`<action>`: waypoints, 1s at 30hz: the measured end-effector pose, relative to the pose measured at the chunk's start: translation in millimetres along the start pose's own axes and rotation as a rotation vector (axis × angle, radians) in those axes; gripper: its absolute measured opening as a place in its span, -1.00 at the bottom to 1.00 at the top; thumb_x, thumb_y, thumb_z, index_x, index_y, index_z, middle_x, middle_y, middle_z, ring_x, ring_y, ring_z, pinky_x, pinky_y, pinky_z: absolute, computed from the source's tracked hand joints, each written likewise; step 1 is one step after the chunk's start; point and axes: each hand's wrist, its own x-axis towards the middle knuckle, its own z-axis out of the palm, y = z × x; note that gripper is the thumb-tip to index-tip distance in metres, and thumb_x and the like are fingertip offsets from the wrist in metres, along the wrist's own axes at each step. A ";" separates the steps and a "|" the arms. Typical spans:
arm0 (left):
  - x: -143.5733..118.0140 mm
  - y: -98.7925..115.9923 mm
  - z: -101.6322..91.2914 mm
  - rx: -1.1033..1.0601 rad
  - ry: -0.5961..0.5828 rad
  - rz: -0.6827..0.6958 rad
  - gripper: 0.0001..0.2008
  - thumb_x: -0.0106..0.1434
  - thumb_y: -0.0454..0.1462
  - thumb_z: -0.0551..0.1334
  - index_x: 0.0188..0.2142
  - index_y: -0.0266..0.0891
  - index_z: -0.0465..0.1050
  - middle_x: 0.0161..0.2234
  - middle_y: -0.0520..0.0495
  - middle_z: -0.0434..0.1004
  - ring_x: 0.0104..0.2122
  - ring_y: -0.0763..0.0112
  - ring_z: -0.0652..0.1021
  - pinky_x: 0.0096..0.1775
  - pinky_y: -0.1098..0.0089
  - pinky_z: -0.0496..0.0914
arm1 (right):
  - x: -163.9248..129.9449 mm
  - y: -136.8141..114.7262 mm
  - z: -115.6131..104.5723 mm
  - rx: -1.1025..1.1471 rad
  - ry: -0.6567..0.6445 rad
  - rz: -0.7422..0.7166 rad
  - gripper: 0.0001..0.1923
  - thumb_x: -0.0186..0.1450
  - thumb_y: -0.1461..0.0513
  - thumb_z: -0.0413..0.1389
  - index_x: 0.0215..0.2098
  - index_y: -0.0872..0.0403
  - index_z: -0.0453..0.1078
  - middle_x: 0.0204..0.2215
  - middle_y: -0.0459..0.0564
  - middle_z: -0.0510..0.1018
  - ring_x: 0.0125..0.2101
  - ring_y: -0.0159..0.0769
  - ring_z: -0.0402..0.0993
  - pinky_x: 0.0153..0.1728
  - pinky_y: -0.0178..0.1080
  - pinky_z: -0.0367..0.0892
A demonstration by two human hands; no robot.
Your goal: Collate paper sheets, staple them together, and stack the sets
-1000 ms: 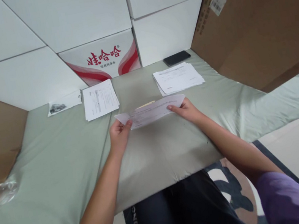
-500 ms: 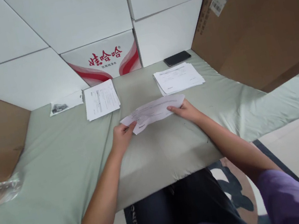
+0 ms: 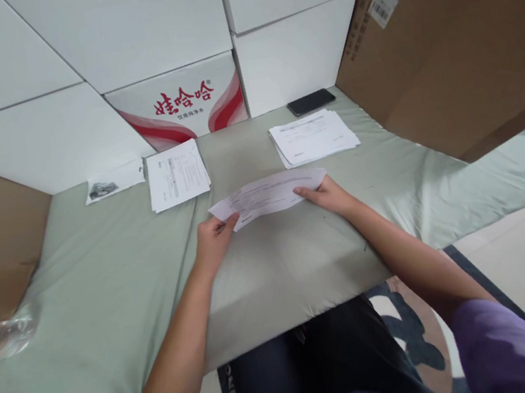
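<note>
A printed sheet of paper [image 3: 267,198] is stretched between my two hands, a little above the cloth-covered surface and tilted toward me. My left hand [image 3: 213,235] pinches its left end, thumb on top and fingers beneath. At the other end my right hand [image 3: 328,195] grips the sheet the same way; its fingers are mostly hidden behind the paper. Beyond the left hand lies a stack of printed papers [image 3: 178,176]. Another paper stack [image 3: 313,138] rests beyond the right hand.
A black phone [image 3: 311,102] lies by the white boxes [image 3: 290,66] along the back. A clear bag with dark items [image 3: 106,187] sits at left. Large cardboard boxes [image 3: 458,40] flank both sides. Crumpled clear plastic [image 3: 0,339] is at the left edge.
The sheet has gone from wrinkled and bent to smoother and more taut. Both hands keep their hold and have barely shifted.
</note>
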 end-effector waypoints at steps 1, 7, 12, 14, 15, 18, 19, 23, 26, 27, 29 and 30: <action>0.1 -0.4 0.3 -0.013 0.004 -0.008 -0.70 0.24 -0.06 0.33 -0.25 -0.24 0.68 -0.29 -0.14 0.72 -0.30 0.24 0.67 -0.22 0.30 0.54 | -0.2 0.2 -0.2 -0.001 0.005 0.005 -0.49 0.29 -0.11 0.22 0.01 0.07 0.55 -0.04 0.10 0.64 0.03 -0.06 0.56 0.15 0.03 0.40; 3.0 -4.6 1.7 -0.112 0.033 -0.066 -0.66 0.25 -0.02 0.32 -0.22 -0.25 0.67 -0.33 -0.12 0.71 -0.30 0.24 0.66 -0.23 0.30 0.54 | 0.0 2.4 0.2 -0.008 -0.005 -0.009 -0.50 0.29 -0.11 0.22 0.01 0.07 0.55 -0.04 0.09 0.63 0.00 -0.06 0.56 0.12 0.03 0.42; 4.7 -6.5 2.4 -0.134 0.036 -0.080 -0.67 0.23 -0.03 0.33 -0.24 -0.26 0.66 -0.34 -0.12 0.70 -0.32 0.25 0.65 -0.25 0.30 0.56 | 0.3 0.7 -0.1 0.032 -0.007 0.039 -0.48 0.24 -0.12 0.26 -0.03 0.07 0.57 -0.08 0.08 0.65 -0.01 -0.04 0.56 0.12 0.06 0.43; 4.7 -5.9 3.0 -0.169 0.028 -0.099 -0.66 0.21 -0.02 0.34 -0.24 -0.26 0.66 -0.34 -0.13 0.70 -0.29 0.22 0.66 -0.23 0.26 0.58 | -0.1 -0.5 -1.7 0.068 -0.004 0.107 -0.47 0.24 -0.14 0.26 -0.05 0.08 0.58 -0.13 0.08 0.66 -0.04 -0.02 0.58 0.08 0.07 0.45; 4.7 -5.6 3.3 -0.193 0.016 -0.111 -0.65 0.21 -0.02 0.34 -0.24 -0.26 0.65 -0.34 -0.14 0.70 -0.28 0.20 0.67 -0.20 0.24 0.59 | -0.2 -0.9 -2.9 0.093 0.004 0.147 -0.47 0.24 -0.15 0.25 -0.06 0.08 0.58 -0.15 0.08 0.66 -0.06 -0.01 0.59 0.05 0.08 0.47; 5.2 -5.4 3.9 -0.248 -0.013 -0.144 -0.63 0.19 -0.01 0.35 -0.22 -0.27 0.65 -0.33 -0.17 0.70 -0.25 0.17 0.67 -0.17 0.19 0.60 | 0.8 0.1 -6.9 0.200 0.062 0.238 -0.42 0.22 -0.19 0.25 -0.09 0.10 0.58 -0.20 0.10 0.66 -0.13 0.00 0.60 -0.01 0.08 0.49; 5.4 -5.5 4.0 -0.256 -0.020 -0.154 -0.63 0.19 -0.01 0.36 -0.21 -0.27 0.65 -0.33 -0.17 0.70 -0.26 0.16 0.67 -0.18 0.18 0.60 | 1.4 0.9 -8.3 0.237 0.085 0.253 -0.41 0.21 -0.20 0.25 -0.10 0.09 0.58 -0.20 0.10 0.66 -0.13 0.00 0.61 -0.01 0.08 0.49; 5.2 -6.1 5.1 -0.270 -0.063 -0.202 -0.61 0.16 0.01 0.38 -0.22 -0.27 0.64 -0.33 -0.19 0.70 -0.32 0.16 0.67 -0.28 0.22 0.60 | 3.7 4.8 -12.4 0.294 0.121 0.277 -0.44 0.17 -0.19 0.29 -0.14 0.08 0.58 -0.21 0.11 0.66 -0.13 0.00 0.61 -0.01 0.07 0.49; 3.4 -5.8 6.9 -0.269 -0.096 -0.217 -0.58 0.16 0.04 0.37 -0.22 -0.28 0.64 -0.34 -0.20 0.69 -0.32 0.16 0.67 -0.29 0.24 0.59 | 4.3 7.5 -13.3 0.263 0.099 0.275 -0.48 0.18 -0.14 0.31 -0.14 0.09 0.58 -0.22 0.10 0.67 -0.17 -0.03 0.61 -0.04 0.06 0.50; 2.7 -5.7 7.5 -0.264 -0.100 -0.214 -0.57 0.18 0.05 0.36 -0.20 -0.28 0.63 -0.32 -0.20 0.69 -0.31 0.17 0.67 -0.28 0.24 0.59 | 4.4 8.1 -13.3 0.248 0.094 0.266 -0.48 0.19 -0.14 0.30 -0.13 0.09 0.58 -0.22 0.09 0.67 -0.17 -0.04 0.62 -0.04 0.06 0.50; 1.7 -5.8 8.2 -0.249 -0.102 -0.193 -0.53 0.24 0.08 0.30 -0.12 -0.27 0.61 -0.26 -0.20 0.70 -0.27 0.18 0.67 -0.24 0.24 0.59 | 4.3 8.1 -13.4 0.215 0.075 0.248 -0.50 0.21 -0.13 0.28 -0.13 0.09 0.58 -0.23 0.06 0.67 -0.19 -0.07 0.61 -0.05 0.05 0.50; 1.5 -5.9 8.1 -0.243 -0.102 -0.178 -0.51 0.27 0.08 0.27 -0.06 -0.26 0.59 -0.22 -0.20 0.69 -0.24 0.18 0.67 -0.21 0.23 0.58 | 4.1 7.3 -13.7 0.199 0.055 0.244 -0.51 0.21 -0.13 0.29 -0.14 0.08 0.58 -0.25 0.05 0.67 -0.20 -0.08 0.61 -0.05 0.05 0.50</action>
